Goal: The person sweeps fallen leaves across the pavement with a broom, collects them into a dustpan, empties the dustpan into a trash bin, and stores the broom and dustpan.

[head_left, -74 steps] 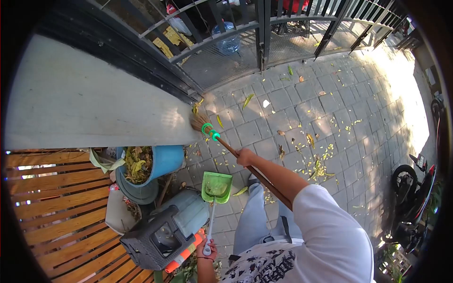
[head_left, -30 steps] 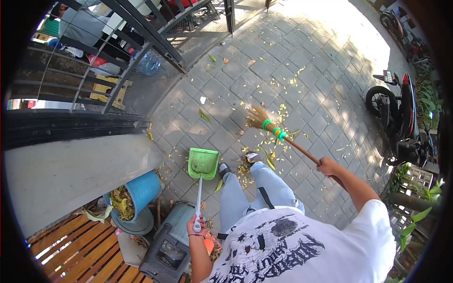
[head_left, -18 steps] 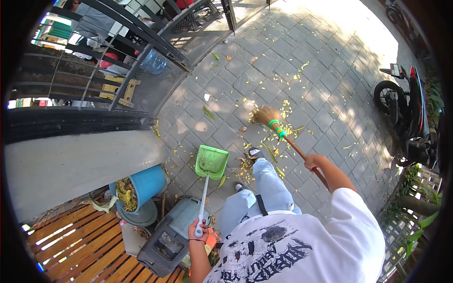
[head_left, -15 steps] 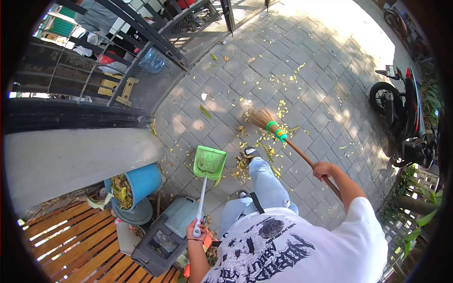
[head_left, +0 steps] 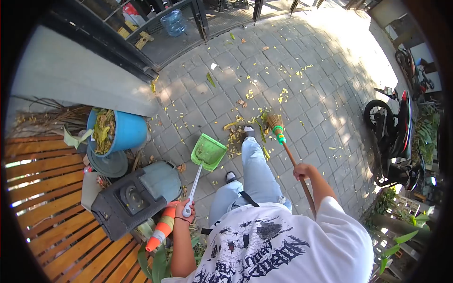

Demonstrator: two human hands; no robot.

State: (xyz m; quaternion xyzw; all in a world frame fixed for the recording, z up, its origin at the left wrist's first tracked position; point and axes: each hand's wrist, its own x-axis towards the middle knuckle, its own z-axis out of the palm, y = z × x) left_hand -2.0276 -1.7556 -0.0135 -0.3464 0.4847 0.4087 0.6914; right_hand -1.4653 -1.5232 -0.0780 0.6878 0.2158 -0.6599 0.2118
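My right hand (head_left: 303, 171) is wrapped round the wooden handle of a broom (head_left: 275, 123), whose straw head with green bands touches the paving beside a pile of yellow leaves (head_left: 234, 137). In my left hand (head_left: 185, 211) is the grey-white handle of a green dustpan (head_left: 208, 151). The pan lies near the paving, left of my feet, with its open edge facing up and to the right. Little but dust shows inside it.
Left stand a blue bucket (head_left: 126, 132) of leaves, a grey bin (head_left: 160, 181), an orange-white cone (head_left: 161, 229) and a slatted wooden surface (head_left: 52, 198). A metal gate (head_left: 200, 21) is at the top, a motorcycle (head_left: 401, 137) at the right. Leaves dot the paving (head_left: 325, 94).
The broom went from the wall corner to the leaves, and its head now sits right of the pile. The view has turned, and my feet have shifted. Both hands kept their holds.
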